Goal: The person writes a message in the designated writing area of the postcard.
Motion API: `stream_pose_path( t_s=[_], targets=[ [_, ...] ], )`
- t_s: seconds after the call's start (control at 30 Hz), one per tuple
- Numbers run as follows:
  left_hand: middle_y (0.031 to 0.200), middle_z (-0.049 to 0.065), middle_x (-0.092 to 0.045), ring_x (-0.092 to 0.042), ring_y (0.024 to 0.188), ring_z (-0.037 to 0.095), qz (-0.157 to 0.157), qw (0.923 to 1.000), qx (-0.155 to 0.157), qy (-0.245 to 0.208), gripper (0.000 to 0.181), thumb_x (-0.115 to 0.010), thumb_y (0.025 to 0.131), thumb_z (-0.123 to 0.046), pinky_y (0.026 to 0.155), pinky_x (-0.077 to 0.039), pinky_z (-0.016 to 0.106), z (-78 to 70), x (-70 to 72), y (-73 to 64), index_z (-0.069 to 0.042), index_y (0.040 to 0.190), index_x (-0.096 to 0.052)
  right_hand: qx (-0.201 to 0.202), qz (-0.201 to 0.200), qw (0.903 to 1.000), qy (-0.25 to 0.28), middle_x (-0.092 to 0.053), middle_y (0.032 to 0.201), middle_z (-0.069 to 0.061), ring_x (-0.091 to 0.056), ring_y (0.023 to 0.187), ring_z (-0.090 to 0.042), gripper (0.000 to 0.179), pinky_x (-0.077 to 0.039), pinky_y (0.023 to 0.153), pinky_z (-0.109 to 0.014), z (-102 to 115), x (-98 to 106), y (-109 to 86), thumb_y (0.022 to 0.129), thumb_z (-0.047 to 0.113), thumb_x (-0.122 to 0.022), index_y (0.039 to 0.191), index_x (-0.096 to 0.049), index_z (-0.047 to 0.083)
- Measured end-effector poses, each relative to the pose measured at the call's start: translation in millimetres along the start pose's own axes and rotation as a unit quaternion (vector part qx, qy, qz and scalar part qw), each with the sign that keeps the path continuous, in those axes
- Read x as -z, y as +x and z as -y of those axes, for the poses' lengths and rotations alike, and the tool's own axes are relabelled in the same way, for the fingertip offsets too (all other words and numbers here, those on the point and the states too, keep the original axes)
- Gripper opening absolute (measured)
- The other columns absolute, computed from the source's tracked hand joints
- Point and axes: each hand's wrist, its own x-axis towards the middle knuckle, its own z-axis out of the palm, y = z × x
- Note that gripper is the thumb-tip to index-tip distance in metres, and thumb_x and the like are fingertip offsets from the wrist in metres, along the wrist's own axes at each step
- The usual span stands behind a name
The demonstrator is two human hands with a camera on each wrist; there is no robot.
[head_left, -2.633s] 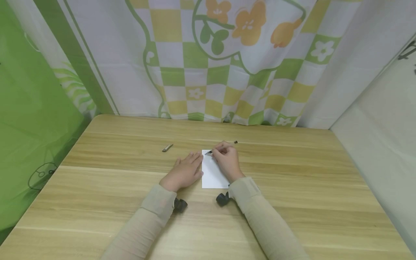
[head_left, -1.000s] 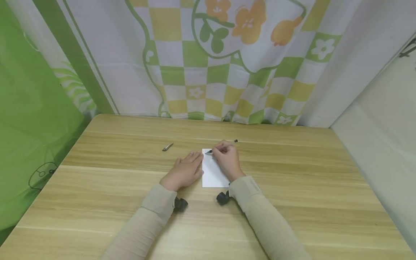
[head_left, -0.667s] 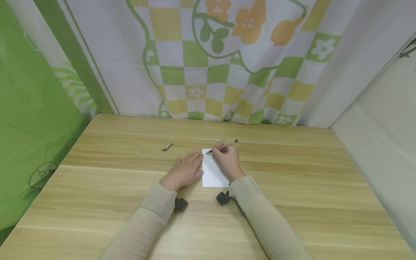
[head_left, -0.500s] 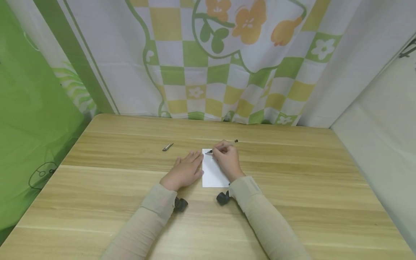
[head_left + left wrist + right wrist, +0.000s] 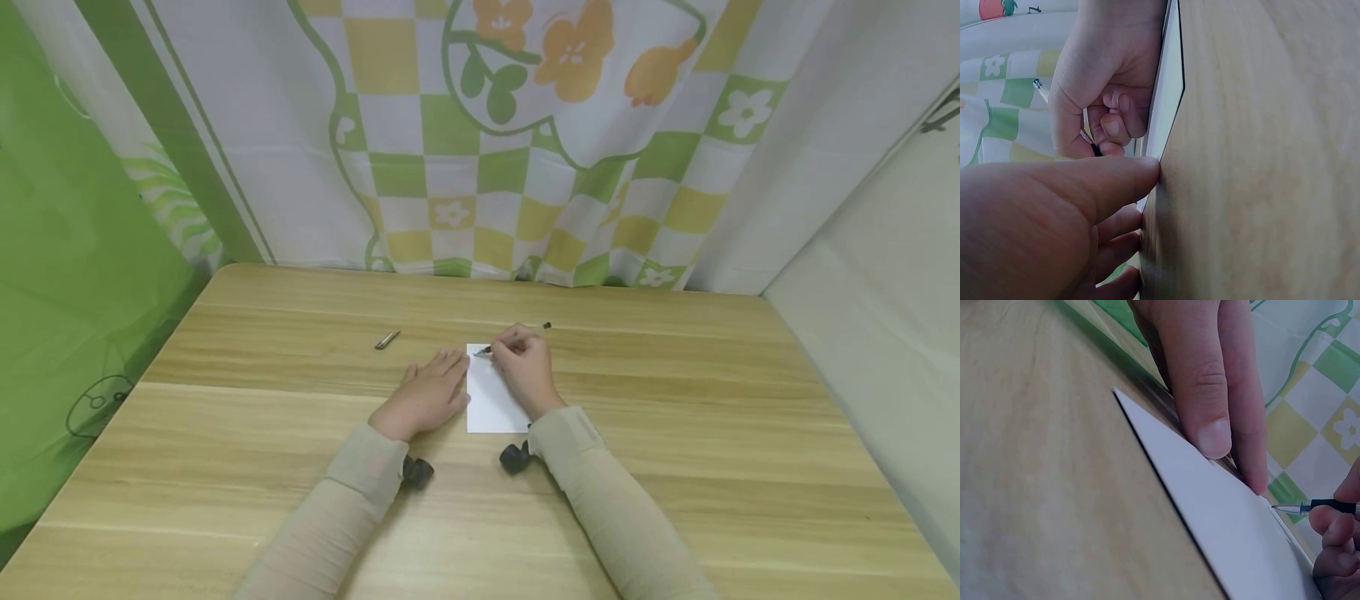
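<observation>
The paper (image 5: 491,404) lies flat on the table (image 5: 697,400), its long sides running away from the person, and the pen (image 5: 1325,504) reaches its far left corner area, the tip at or just above the surface. From that tip the pen's long axis slants up and away to the right, so its tail sticks out beyond the paper's far right corner. The right hand (image 5: 527,367) is the nearer one to the pen: it pinches the barrel close to the tip, the other fingers curled in, and sits over the right part of the paper, the forearm coming in from the near right. The left hand (image 5: 425,396) lies palm down beside the paper's left edge, fingers spread and fairly straight, holding nothing; its thumb and foremost fingertips touch that edge. What looks like a pen cap (image 5: 387,340) lies left of the paper, past the left hand, apart from both. Any marks near the paper's far edge are too faint to read.
</observation>
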Motion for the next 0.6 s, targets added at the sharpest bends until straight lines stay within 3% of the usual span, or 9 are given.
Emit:
stream_pose_path(
  t_s=[0.3,0.6],
  targets=[
    [0.169,0.006,-0.013,-0.009,0.155,0.031,0.0,1.0,0.001,0.005,0.065,-0.046,0.107,-0.039,0.119,-0.008,0.068,10.9,-10.2,8.1,-0.009,0.161,-0.025,-0.003,-0.003,1.0,0.0,-0.067,0.093,-0.009,-0.064,0.071,-0.014,0.007,-0.05,0.058,-0.019,-0.7,0.2,-0.2,0.09,0.007,-0.064,0.091,-0.069,0.002],
    [0.169,0.008,-0.013,-0.009,0.155,0.031,0.007,0.9999,0.007,0.009,0.064,-0.045,0.108,-0.036,0.12,-0.009,0.066,3.4,-3.3,2.7,-0.008,0.161,-0.024,-0.007,-0.011,0.9999,-0.005,-0.068,0.089,-0.009,-0.063,0.071,-0.015,0.007,-0.051,0.058,-0.019,0.0,0.7,-0.5,0.09,0.009,-0.064,0.09,-0.069,0.003]
  ],
)
